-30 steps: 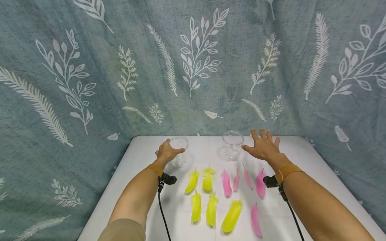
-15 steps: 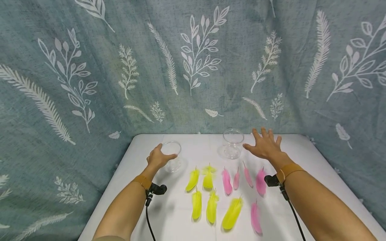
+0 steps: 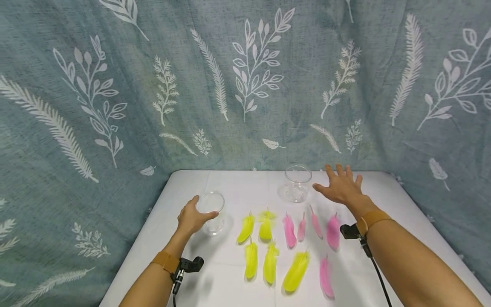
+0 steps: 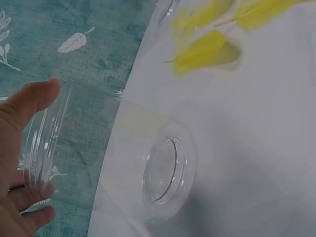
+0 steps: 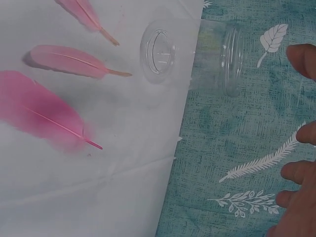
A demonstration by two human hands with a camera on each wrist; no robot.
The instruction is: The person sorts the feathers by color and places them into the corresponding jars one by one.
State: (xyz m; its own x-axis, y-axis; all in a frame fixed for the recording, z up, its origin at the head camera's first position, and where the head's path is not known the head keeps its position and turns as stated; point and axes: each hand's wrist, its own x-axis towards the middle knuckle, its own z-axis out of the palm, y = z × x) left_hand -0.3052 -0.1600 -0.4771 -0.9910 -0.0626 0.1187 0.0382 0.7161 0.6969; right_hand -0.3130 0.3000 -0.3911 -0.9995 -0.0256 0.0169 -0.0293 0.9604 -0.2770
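Observation:
A clear see-through jar (image 3: 215, 224) stands upright at the left of the white table, its rim within my left hand (image 3: 192, 216). In the left wrist view, the thumb and fingers grip this jar (image 4: 168, 170) across its rim. Whether its base touches the table I cannot tell. A second clear jar (image 3: 296, 192) stands at the back of the table, right of the middle. Beside it, to the right and apart from it, my right hand (image 3: 342, 187) hovers with fingers spread and holds nothing. The right wrist view shows that jar (image 5: 160, 54) near the thumb.
Several yellow feathers (image 3: 251, 261) lie on the white table (image 3: 238, 290) in the middle. To their right lie several pink feathers (image 3: 289, 232). A green cloth (image 3: 215, 140) with white leaf prints hangs behind the table. Each wrist wears a strapped camera with a cable.
My left hand has moved toward me and to the left, bringing the gripped jar along. The right hand has stayed almost in place beside the other jar.

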